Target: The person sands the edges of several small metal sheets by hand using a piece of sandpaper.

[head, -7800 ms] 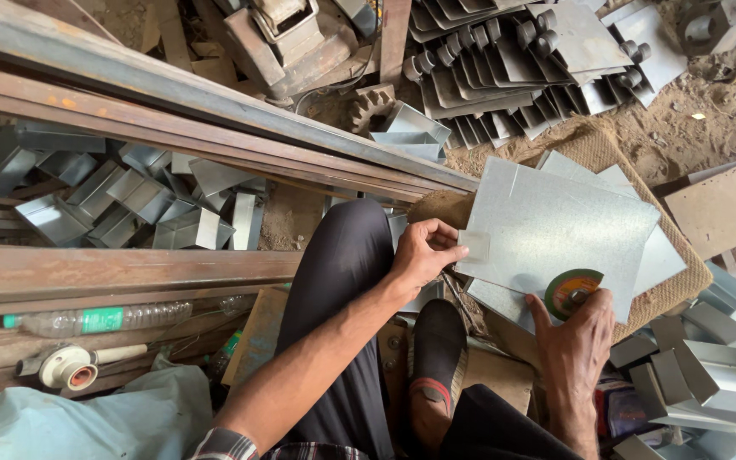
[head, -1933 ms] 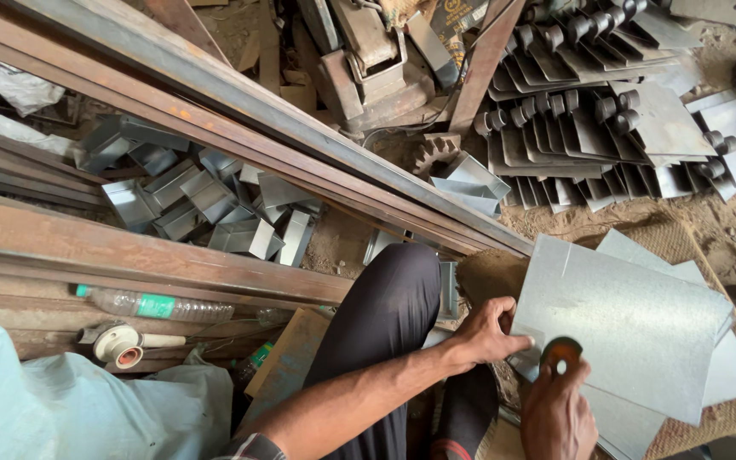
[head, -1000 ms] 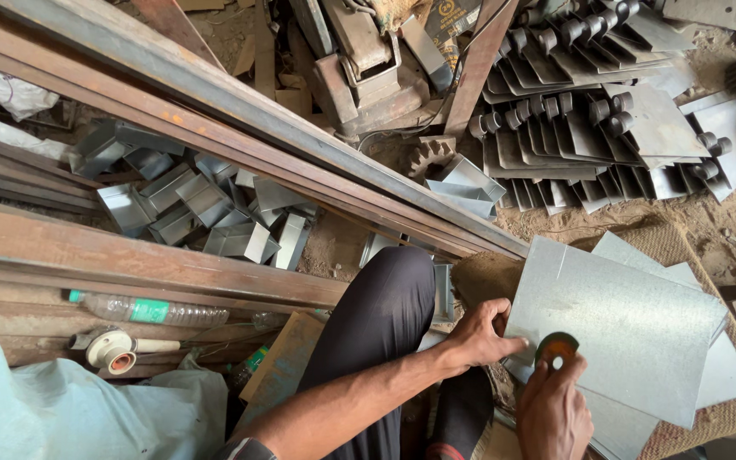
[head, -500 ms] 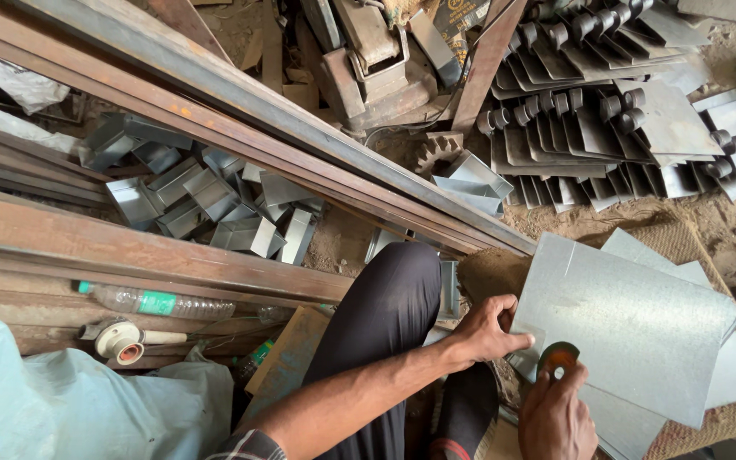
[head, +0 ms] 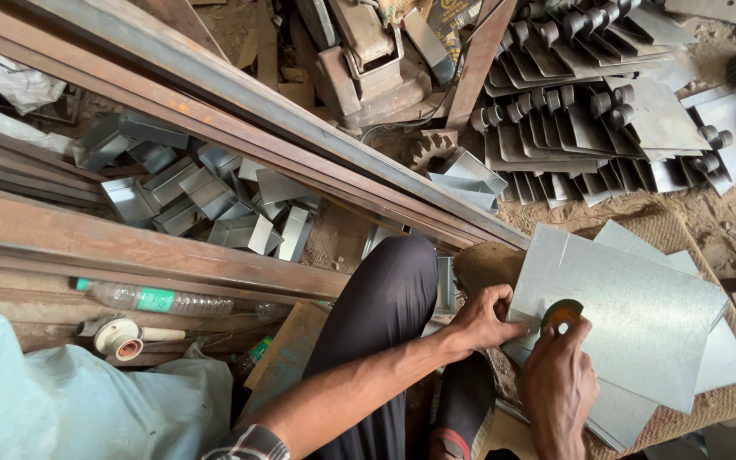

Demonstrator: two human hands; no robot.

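A grey galvanised metal sheet [head: 632, 315] lies on top of a stack of similar sheets on a woven mat [head: 666, 234]. My left hand [head: 487, 319] pinches the sheet's near left edge, fingers curled over it. My right hand [head: 560, 383] rests on the sheet and holds a round green and orange disc [head: 562, 313] pressed flat against the metal near that edge. My knee in dark trousers [head: 385, 298] is bent just left of the sheets.
Rusty steel beams [head: 240, 111] cross diagonally on the left. Several folded metal brackets [head: 206, 192] lie between them. Stacked hinge-like plates [head: 589, 111] fill the upper right. A plastic bottle [head: 155, 298] and a pale cloth [head: 70, 400] sit lower left.
Both hands stay on the top sheet; over the last second the disc and right hand shifted only slightly along the sheet's edge. The view has drifted a little.
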